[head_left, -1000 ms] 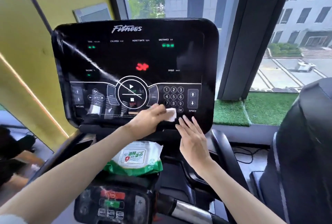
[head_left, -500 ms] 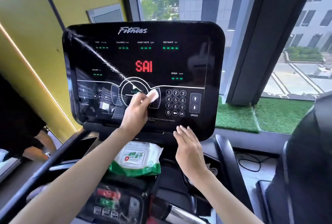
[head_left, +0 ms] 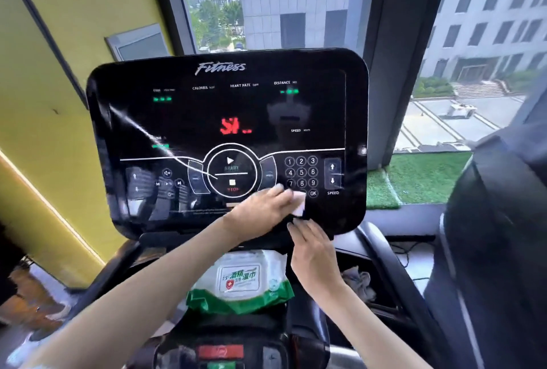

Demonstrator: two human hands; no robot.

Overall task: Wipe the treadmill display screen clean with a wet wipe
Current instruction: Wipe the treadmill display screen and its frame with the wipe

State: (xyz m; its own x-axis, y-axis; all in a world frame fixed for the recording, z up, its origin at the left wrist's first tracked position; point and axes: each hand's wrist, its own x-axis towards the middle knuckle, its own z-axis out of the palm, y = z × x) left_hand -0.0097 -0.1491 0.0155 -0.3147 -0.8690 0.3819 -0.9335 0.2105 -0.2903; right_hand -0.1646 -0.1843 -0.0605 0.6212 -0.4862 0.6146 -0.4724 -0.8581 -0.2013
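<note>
Left hand (head_left: 260, 208) pinches a blurred wet wipe (head_left: 299, 205) against the display screen (head_left: 207, 120), hiding part of the keypad (head_left: 301, 171) bottom row; right hand (head_left: 313, 253), held flat, touches the screen's lower edge.

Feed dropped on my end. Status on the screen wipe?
Left hand holds wipe on screen, by keypad's bottom row. Right hand open, fingertips at screen's lower edge. Nothing blocking; wipe pack sits below.

White wet wipe (head_left: 299, 204) pressed against glossy black display screen (head_left: 225, 120), below keypad.
</note>
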